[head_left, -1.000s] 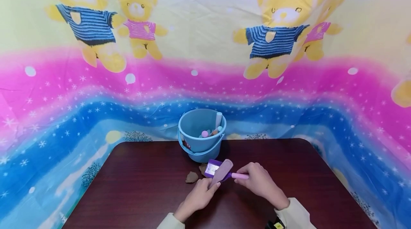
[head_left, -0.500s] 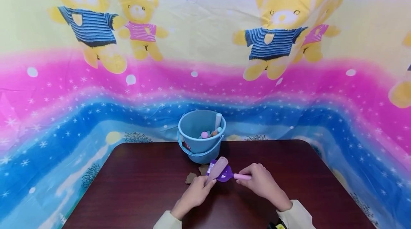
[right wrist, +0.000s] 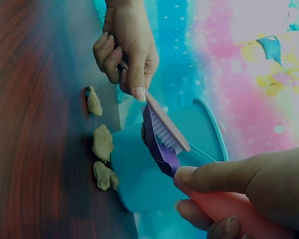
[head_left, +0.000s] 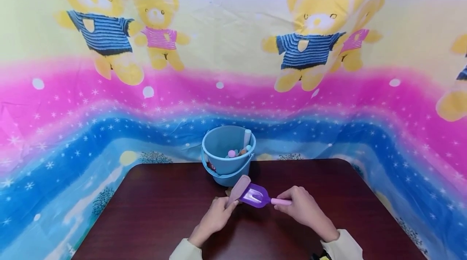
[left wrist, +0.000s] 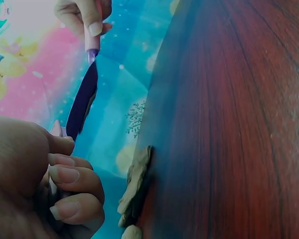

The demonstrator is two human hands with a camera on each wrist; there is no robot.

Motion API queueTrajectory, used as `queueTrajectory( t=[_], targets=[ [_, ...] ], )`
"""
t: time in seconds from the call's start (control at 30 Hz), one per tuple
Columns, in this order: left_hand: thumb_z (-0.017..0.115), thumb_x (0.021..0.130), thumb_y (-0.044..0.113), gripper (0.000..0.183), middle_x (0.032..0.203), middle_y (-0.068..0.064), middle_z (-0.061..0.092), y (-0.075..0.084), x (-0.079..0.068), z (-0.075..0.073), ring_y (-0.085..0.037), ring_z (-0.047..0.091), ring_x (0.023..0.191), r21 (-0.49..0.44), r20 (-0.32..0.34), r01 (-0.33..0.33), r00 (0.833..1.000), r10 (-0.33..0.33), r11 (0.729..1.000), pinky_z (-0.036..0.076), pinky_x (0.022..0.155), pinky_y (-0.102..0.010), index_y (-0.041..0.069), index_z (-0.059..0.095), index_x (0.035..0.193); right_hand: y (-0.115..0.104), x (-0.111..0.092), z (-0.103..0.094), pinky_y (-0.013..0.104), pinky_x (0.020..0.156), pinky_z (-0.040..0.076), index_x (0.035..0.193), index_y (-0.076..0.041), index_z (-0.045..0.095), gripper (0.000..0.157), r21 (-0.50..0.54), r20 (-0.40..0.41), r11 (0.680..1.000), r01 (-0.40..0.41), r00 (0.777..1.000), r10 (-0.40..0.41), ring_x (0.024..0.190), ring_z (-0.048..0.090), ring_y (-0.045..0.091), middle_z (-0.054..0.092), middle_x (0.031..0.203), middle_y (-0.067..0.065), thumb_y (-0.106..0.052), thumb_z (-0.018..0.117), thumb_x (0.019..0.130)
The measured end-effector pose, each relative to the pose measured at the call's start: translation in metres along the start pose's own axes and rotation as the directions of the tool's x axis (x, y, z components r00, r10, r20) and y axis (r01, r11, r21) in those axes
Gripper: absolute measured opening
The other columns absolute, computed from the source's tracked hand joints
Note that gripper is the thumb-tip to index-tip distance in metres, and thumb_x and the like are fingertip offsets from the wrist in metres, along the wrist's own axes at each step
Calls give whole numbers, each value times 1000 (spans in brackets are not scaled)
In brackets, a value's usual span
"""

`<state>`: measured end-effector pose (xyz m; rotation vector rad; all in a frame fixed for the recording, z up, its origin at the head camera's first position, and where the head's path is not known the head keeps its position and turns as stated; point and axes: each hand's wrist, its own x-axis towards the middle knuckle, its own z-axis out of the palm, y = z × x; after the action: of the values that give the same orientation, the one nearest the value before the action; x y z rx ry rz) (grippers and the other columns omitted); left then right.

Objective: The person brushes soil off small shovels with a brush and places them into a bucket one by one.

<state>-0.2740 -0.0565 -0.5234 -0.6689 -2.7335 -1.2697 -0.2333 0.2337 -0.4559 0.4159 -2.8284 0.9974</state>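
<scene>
My left hand (head_left: 213,220) grips a pinkish brush (head_left: 238,189) by its handle. In the right wrist view its white bristles (right wrist: 165,135) face into the scoop of a purple toy shovel (head_left: 255,196), at the end away from the handle. My right hand (head_left: 303,208) holds that shovel by its pink handle (right wrist: 229,211). Brown stuff clings to the scoop's underside in the wrist views. Below lie several brown clay-like lumps (right wrist: 102,143) on the table, mostly hidden behind the brush and left hand in the head view.
A light blue bucket (head_left: 228,171) stands at the table's back edge, its handle hanging at the front. Inside are small items, among them a pink ball (head_left: 231,153) and a pale blue stick (head_left: 247,137). A bear-print cloth (head_left: 226,49) hangs behind the dark wooden table (head_left: 153,219).
The brush has moved left across the scoop, from near the handle to the far end. My left hand has shifted left, and my right hand with the shovel slightly right.
</scene>
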Motion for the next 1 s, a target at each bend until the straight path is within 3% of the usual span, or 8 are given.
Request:
queueTrajectory(
  t=[0.1,0.23,0.63,0.8,1.0],
  targets=[
    [56,105,31,35,62,8,42,-4,0,-2,-6,42,57,-42,-1,2,1000,-2,999,37,53,-23,5,65,83,3,-2,-2,25,53,48,90,-21,82,13,-4,1,1000,-8,1000,8,57,57,5,73,75,-12,-29,87,81],
    [57,105,30,35,61,8,41,-9,-1,-4,-4,39,53,-79,2,13,1000,-13,997,34,49,-21,3,64,85,6,-4,-4,25,58,49,91,-19,81,14,-5,2,999,-34,999,34,65,59,7,74,81,-9,-24,87,80],
    [58,105,30,34,60,8,40,-12,-3,-9,-3,37,51,-86,-11,16,1000,-17,996,32,48,-21,11,58,77,11,-6,-6,27,55,47,93,-15,81,16,22,10,995,-99,995,99,62,57,12,70,75,-8,-25,86,82],
    [58,104,31,35,60,8,40,-12,-5,-11,-4,38,50,-90,-12,23,1000,-24,996,33,47,-22,8,59,78,14,-5,-4,25,56,45,93,-18,82,15,-11,-3,997,-76,997,76,60,54,9,68,72,-12,-29,84,83],
    [58,104,32,36,59,8,40,-15,-6,-14,-4,38,51,-80,-23,30,999,-32,996,33,47,-21,11,57,76,18,-2,1,25,61,43,93,-18,80,9,-53,-28,998,-42,999,41,63,52,8,66,73,-13,-23,82,85]
  ],
)
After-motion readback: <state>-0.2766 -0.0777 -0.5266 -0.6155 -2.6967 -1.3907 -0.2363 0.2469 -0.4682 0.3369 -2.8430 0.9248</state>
